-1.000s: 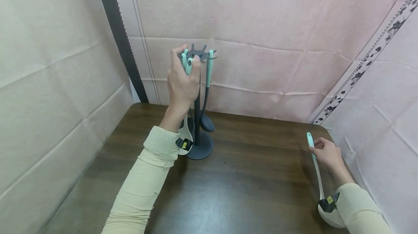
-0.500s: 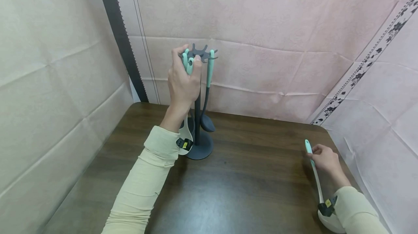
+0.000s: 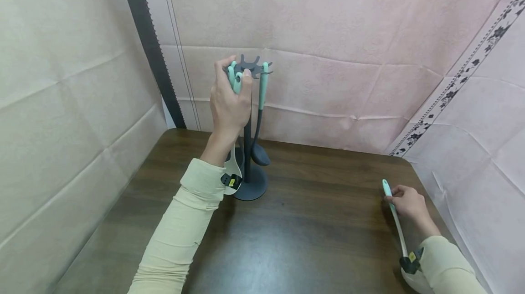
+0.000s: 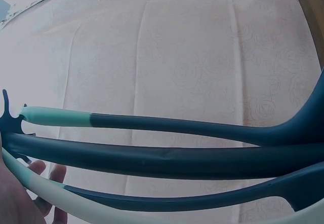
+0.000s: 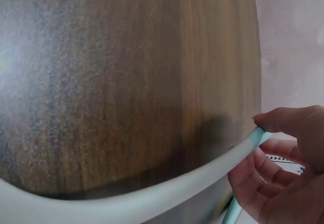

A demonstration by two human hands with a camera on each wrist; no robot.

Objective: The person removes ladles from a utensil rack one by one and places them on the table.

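The right hand (image 3: 410, 203), pinching a white, mint-handled, plastic-looking ladle (image 3: 398, 230), drew it slightly nearer, leaving it well apart from the dark-grey round-based stand (image 3: 255, 189) whose mint-green handles (image 3: 237, 83) the left hand (image 3: 231, 107) gripped

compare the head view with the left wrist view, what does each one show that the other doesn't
Only the head view shows the right hand pinching the pale ladle, and the round base of the utensil stand.

Only the left wrist view shows the far fingers of the left hand reaching behind the mint-green handles, and most of the neck of a dark utensil, largely covered in the head view.

Both show the left hand, the stand's pole, the dark ladle hanging there and the pale cloth behind.
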